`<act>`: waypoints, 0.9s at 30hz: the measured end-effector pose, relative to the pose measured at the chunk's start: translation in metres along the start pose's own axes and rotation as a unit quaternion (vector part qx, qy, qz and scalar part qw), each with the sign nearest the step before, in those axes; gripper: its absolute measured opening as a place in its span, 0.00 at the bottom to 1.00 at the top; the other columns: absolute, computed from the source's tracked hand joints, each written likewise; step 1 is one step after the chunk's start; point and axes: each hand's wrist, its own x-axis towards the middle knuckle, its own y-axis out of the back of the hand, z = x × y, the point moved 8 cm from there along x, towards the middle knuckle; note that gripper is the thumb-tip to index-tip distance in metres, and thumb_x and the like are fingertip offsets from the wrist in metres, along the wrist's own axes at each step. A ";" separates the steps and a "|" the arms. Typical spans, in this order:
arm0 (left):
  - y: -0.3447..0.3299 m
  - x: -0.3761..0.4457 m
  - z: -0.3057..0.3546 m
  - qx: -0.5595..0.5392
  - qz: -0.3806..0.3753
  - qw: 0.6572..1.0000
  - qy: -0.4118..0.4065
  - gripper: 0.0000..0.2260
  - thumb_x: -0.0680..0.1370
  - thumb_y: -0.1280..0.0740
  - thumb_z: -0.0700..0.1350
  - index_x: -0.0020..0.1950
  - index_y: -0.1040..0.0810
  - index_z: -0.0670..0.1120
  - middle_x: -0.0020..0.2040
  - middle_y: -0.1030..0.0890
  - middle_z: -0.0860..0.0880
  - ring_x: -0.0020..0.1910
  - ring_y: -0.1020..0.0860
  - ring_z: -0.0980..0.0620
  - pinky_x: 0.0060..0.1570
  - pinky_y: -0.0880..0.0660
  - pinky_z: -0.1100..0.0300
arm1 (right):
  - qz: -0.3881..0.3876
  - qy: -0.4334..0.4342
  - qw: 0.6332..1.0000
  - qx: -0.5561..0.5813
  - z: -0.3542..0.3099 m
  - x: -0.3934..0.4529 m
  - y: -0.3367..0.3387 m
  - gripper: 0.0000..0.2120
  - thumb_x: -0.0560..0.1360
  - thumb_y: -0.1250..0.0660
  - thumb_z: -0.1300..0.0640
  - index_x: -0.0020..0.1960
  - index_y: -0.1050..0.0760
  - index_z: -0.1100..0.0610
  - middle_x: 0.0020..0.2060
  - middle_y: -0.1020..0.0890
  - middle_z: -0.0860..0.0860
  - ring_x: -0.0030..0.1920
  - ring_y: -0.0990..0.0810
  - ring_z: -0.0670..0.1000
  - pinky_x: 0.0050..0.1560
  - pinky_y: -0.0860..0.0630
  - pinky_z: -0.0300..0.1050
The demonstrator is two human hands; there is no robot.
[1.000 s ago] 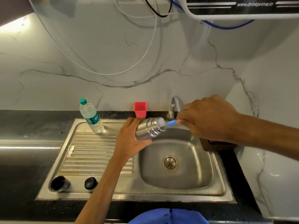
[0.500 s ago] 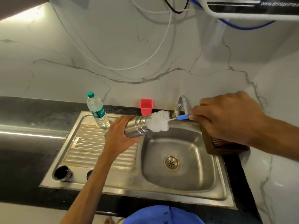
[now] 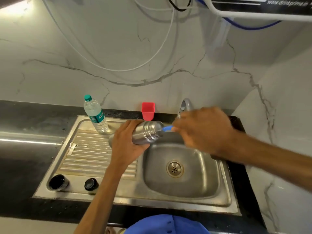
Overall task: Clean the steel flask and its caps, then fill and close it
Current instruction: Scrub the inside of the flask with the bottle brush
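The white stone wall (image 3: 118, 48) with grey cracks is the biggest thing I see. High on it hangs a machine (image 3: 263, 5) with white letters that read "www.drinkprime.i", and the rest is cut off. White and blue tubes (image 3: 162, 53) loop down below it.

Next comes the black counter (image 3: 25, 149). The steel sink (image 3: 226, 196) sits in it, with a ribbed tray part (image 3: 87, 156) on the left and a deep bowl with a round drain (image 3: 174, 168) on the right. The tap (image 3: 185, 105) stands at the back.

My left hand (image 3: 125, 146) is curled round the steel flask (image 3: 146, 132). The flask lies on its side in the air, over the edge between the tray part and the bowl. Its open mouth points right, to my other hand.

My right hand (image 3: 201, 130) pinches the blue brush handle (image 3: 167, 128). The brush end is hidden inside the flask, so only a short blue bit shows between the mouth and my fingertips.

A water bottle (image 3: 95, 115) with a green cap stands at the back of the tray part. Its green label starts with "Sup", but I cannot read more. A small red cup (image 3: 148, 110) stands by the wall, just behind the flask.

Two black caps sit at the front left corner of the sink, the big cap (image 3: 58, 182) and the small cap (image 3: 91, 184), a little apart.
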 end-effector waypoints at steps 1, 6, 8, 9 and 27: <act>-0.005 -0.001 0.003 0.002 -0.014 1.000 -0.009 0.34 0.62 0.14 0.51 0.65 0.21 0.50 0.55 0.17 0.53 0.52 0.22 0.54 0.47 0.25 0.54 | -0.017 0.018 1.000 0.004 -0.009 0.000 -0.009 0.09 0.75 0.27 0.48 0.38 0.18 0.48 0.31 0.21 0.47 0.24 0.26 0.54 0.31 0.43 0.40; 0.005 -0.012 -0.046 0.028 -0.028 0.998 0.047 0.35 0.62 0.17 0.51 0.68 0.23 0.53 0.56 0.18 0.54 0.51 0.20 0.50 0.48 0.19 0.47 | 0.012 -0.008 1.000 0.025 0.038 -0.015 0.016 0.14 0.82 0.39 0.42 0.49 0.15 0.43 0.37 0.18 0.45 0.31 0.19 0.55 0.34 0.39 0.41; 0.001 -0.007 -0.028 0.032 -0.005 0.999 0.041 0.33 0.63 0.16 0.49 0.66 0.21 0.50 0.55 0.17 0.52 0.51 0.20 0.51 0.47 0.24 0.51 | 0.050 -0.027 0.998 0.009 0.038 -0.014 0.016 0.13 0.81 0.36 0.45 0.44 0.15 0.46 0.33 0.19 0.46 0.26 0.22 0.57 0.32 0.40 0.40; -0.006 -0.004 -0.013 0.030 -0.005 0.999 0.028 0.32 0.63 0.15 0.49 0.65 0.20 0.49 0.55 0.17 0.51 0.51 0.21 0.51 0.47 0.26 0.53 | 0.030 -0.019 0.999 0.000 0.027 -0.010 0.002 0.12 0.80 0.35 0.45 0.43 0.16 0.46 0.33 0.20 0.47 0.25 0.23 0.56 0.30 0.38 0.40; -0.019 -0.010 -0.038 0.006 -0.079 0.996 0.038 0.35 0.62 0.15 0.47 0.67 0.22 0.51 0.56 0.18 0.55 0.52 0.21 0.52 0.46 0.27 0.56 | 0.049 0.018 0.998 0.021 0.039 -0.026 0.002 0.13 0.81 0.37 0.45 0.45 0.17 0.49 0.34 0.21 0.47 0.27 0.22 0.56 0.30 0.37 0.41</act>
